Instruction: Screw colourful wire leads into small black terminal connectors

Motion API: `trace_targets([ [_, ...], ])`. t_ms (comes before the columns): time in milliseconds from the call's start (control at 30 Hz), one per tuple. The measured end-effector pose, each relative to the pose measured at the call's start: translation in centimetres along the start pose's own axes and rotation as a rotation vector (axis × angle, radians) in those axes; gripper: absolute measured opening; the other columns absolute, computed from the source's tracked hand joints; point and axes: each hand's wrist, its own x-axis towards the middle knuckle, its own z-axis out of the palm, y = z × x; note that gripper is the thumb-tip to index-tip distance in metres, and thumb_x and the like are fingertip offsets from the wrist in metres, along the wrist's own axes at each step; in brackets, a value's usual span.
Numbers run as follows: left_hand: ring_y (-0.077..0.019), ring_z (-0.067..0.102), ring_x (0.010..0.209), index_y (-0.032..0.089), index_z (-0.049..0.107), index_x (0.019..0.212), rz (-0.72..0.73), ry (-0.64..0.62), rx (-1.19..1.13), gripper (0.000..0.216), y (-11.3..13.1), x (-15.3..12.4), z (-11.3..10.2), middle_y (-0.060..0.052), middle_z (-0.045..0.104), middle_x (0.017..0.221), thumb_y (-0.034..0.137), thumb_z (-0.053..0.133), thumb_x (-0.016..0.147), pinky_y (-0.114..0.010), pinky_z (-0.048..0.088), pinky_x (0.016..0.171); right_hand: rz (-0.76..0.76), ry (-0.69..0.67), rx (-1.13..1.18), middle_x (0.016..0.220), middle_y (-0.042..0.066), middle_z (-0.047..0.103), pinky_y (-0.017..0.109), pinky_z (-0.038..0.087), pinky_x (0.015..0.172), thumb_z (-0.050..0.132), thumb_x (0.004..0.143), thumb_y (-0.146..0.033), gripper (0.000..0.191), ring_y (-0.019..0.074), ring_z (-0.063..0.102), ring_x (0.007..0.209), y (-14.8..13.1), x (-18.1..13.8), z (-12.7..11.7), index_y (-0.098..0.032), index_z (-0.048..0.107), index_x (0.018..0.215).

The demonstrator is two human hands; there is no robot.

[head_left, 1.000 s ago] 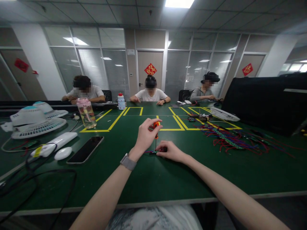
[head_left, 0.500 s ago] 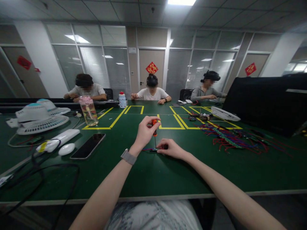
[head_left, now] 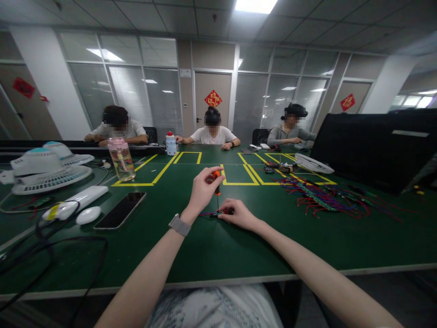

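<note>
The left hand point(head_left: 205, 189) is positioned near the centre of the frame, with its thumb and fingers curled around the handle of an orange-and-dark screwdriver point(head_left: 217, 190). The screwdriver is held nearly upright, and its thin shaft is directed down to a small circuit board point(head_left: 214, 214), which is located on the green table point(head_left: 191, 259) just below the centre of the frame. The exact seat of the tip cannot be told at this size. The right end of the circuit board is held by the right hand point(head_left: 243, 215), whose thumb and fingertips are drawn together in a pinch; the palm side is partly hidden. Thin wires point(head_left: 205, 214) are routed leftward from the circuit board. A watch point(head_left: 180, 225) is worn on the left wrist.

At the right of the frame, a bundle of wired boards point(head_left: 314, 196) is spread out, with a white keyboard point(head_left: 314, 164) placed beyond it. At the left, a dark phone point(head_left: 120, 210) is placed beside a white oval object point(head_left: 88, 215), and a pink-lidded bottle point(head_left: 122, 161) is stood behind them. Yellow lines point(head_left: 239, 184) are marked on the table. Three people point(head_left: 214, 134) are seated along the far side, in the upper half of the frame.
</note>
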Motion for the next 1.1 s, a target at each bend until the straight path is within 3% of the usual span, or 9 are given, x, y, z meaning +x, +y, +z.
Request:
trace_targets([
  [133, -0.0144, 0.061, 0.091, 0.023, 0.069, 0.109, 0.044, -0.009, 0.068, 0.026, -0.14, -0.32, 0.10, -0.006, 0.058, 0.105, 0.032, 0.054, 0.089, -0.024, 0.053, 0.075, 0.011, 0.008, 0.008, 0.077, 0.001, 0.059, 0.024, 0.043, 0.063, 0.072, 0.077, -0.023, 0.013, 0.0107, 0.052, 0.065, 0.07, 0.04, 0.16, -0.016, 0.075, 0.087],
  [267, -0.0161, 0.064, 0.099, 0.021, 0.061, 0.121, -0.025, -0.076, -0.119, 0.033, -0.29, -0.24, 0.33, -0.008, 0.060, 0.121, 0.029, 0.045, 0.093, -0.029, 0.055, 0.083, 0.015, 0.005, 0.023, 0.075, 0.001, 0.058, 0.023, 0.041, 0.062, 0.072, 0.076, -0.022, 0.013, 0.0102, 0.051, 0.065, 0.13, 0.12, 0.16, -0.014, 0.075, 0.086],
  [367, -0.0157, 0.067, 0.085, 0.017, 0.062, 0.118, -0.101, -0.068, -0.194, 0.034, -0.15, -0.10, 0.30, -0.009, 0.065, 0.111, 0.030, 0.055, 0.087, -0.030, 0.057, 0.075, 0.008, 0.006, 0.021, 0.076, 0.001, 0.059, 0.023, 0.041, 0.062, 0.072, 0.076, -0.021, 0.012, 0.0102, 0.051, 0.065, 0.12, 0.16, 0.17, -0.014, 0.075, 0.086],
  [500, -0.0134, 0.062, 0.078, 0.019, 0.069, 0.096, -0.022, 0.026, -0.007, 0.020, -0.01, -0.10, 0.00, -0.004, 0.061, 0.091, 0.027, 0.068, 0.078, -0.024, 0.054, 0.067, -0.003, -0.002, -0.004, 0.075, 0.001, 0.059, 0.023, 0.041, 0.062, 0.071, 0.076, -0.020, 0.011, 0.0104, 0.053, 0.066, -0.07, 0.16, 0.05, -0.015, 0.074, 0.085],
  [600, -0.0146, 0.060, 0.088, 0.021, 0.071, 0.093, 0.039, 0.069, 0.091, 0.018, -0.10, -0.14, -0.19, -0.005, 0.056, 0.099, 0.033, 0.066, 0.081, -0.023, 0.053, 0.072, -0.024, -0.013, -0.022, 0.075, 0.001, 0.058, 0.023, 0.041, 0.061, 0.071, 0.076, -0.020, 0.010, 0.0103, 0.052, 0.065, -0.29, 0.20, -0.17, -0.016, 0.074, 0.084],
  [733, -0.0162, 0.063, 0.098, 0.020, 0.069, 0.106, 0.034, -0.011, -0.006, 0.029, -0.03, -0.01, -0.29, -0.008, 0.062, 0.111, 0.032, 0.046, 0.093, -0.028, 0.052, 0.084, -0.024, -0.025, -0.031, 0.074, 0.001, 0.058, 0.023, 0.040, 0.060, 0.071, 0.075, -0.018, 0.010, 0.0101, 0.052, 0.064, -0.43, 0.27, -0.41, -0.015, 0.074, 0.084],
  [833, -0.0169, 0.067, 0.085, 0.017, 0.065, 0.114, -0.070, -0.067, -0.151, 0.032, 0.28, 0.05, -0.27, -0.008, 0.069, 0.102, 0.034, 0.051, 0.090, -0.030, 0.055, 0.077, -0.018, -0.029, -0.024, 0.074, 0.000, 0.059, 0.022, 0.040, 0.060, 0.071, 0.075, -0.018, 0.010, 0.0099, 0.052, 0.064, -0.37, 0.24, -0.47, -0.015, 0.074, 0.084],
  [967, -0.0141, 0.064, 0.075, 0.018, 0.071, 0.097, -0.041, -0.001, -0.060, 0.022, 0.62, -0.14, -0.27, -0.004, 0.066, 0.087, 0.032, 0.065, 0.081, -0.025, 0.054, 0.068, -0.016, -0.025, -0.014, 0.074, 0.000, 0.058, 0.023, 0.041, 0.060, 0.070, 0.075, -0.019, 0.011, 0.0101, 0.052, 0.064, -0.32, 0.16, -0.45, -0.015, 0.073, 0.085],
  [1100, -0.0135, 0.063, 0.084, 0.021, 0.072, 0.102, 0.015, 0.032, 0.023, 0.024, 0.42, -0.29, -0.27, -0.006, 0.061, 0.101, 0.033, 0.057, 0.088, -0.022, 0.052, 0.068, -0.011, -0.022, -0.025, 0.074, 0.000, 0.059, 0.023, 0.041, 0.060, 0.070, 0.075, -0.020, 0.011, 0.0103, 0.052, 0.064, -0.43, 0.12, -0.44, -0.015, 0.073, 0.084],
])
